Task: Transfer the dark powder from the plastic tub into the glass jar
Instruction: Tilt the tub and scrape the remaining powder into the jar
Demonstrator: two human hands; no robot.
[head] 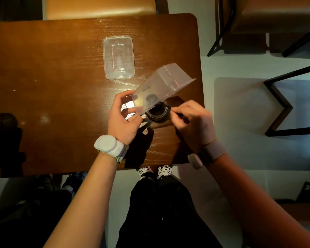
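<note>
Tipped clear plastic tub (161,85) over round glass jar (157,113), gripped in left hand (123,119). Right hand (191,122) pinched something thin and dark at the rim, couldn't tell what. Clear rectangular lid (118,57) lay on woodgrain bench (52,77).

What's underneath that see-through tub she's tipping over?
The open glass jar stands on the table below the tilted plastic tub, with dark powder inside. The tub's lower edge hides the jar's far rim.

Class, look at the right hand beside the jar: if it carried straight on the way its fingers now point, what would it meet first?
Most likely the glass jar. The right hand pinches a thin dark tool, fingers pointing left toward the jar's rim, under the tilted plastic tub. Height is hard to judge from above.
</note>
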